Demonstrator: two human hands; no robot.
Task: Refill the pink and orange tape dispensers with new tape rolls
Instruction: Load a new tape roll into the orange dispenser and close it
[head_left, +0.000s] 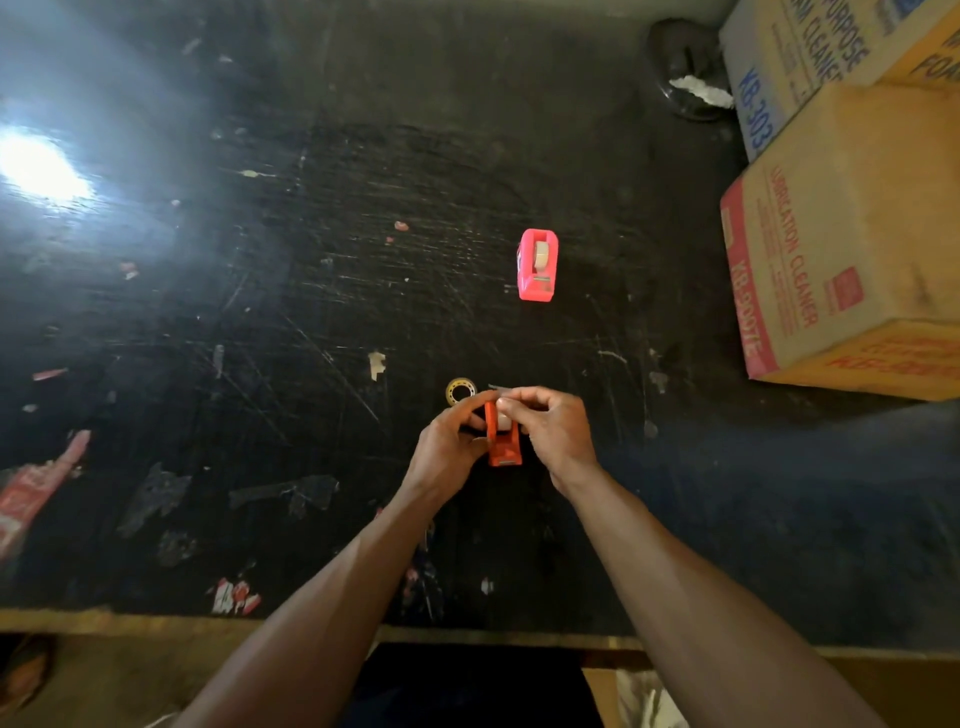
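- We see the orange tape dispenser (503, 441) standing on the black bench (311, 312), near its front edge, held between both hands.
- The left hand (451, 441) is curled around the dispenser's left side, with its fingers reaching up over the top of the orange frame.
- The right hand (553, 431) comes in from the right; its thumb and forefinger are pinched together just above the dispenser, and they seem to hold a thin strip of clear tape (496, 387) that sticks out to the left of the fingertips. We cannot tell exactly where the strip ends.
- A pale roll (503, 421) sits inside the orange frame, mostly hidden by the fingers.
- The dispenser's cutter end points toward the person.
- Just beyond the left hand, a small ring-shaped tape core (460, 391) lies flat on the bench, apart from the dispenser.
- The pink tape dispenser (538, 265) stands farther back and slightly to the right, well apart from the hands, with a roll of tape seated in it.
- Cardboard boxes (841, 260) with red and blue print are stacked at the right side of the bench.
- A dark round object (685, 67) with something white in it sits at the far right corner, beside the boxes; we cannot tell what it is.
- The bench top is scratched and dotted with scraps of old tape and labels, and a bright glare falls on its left side.
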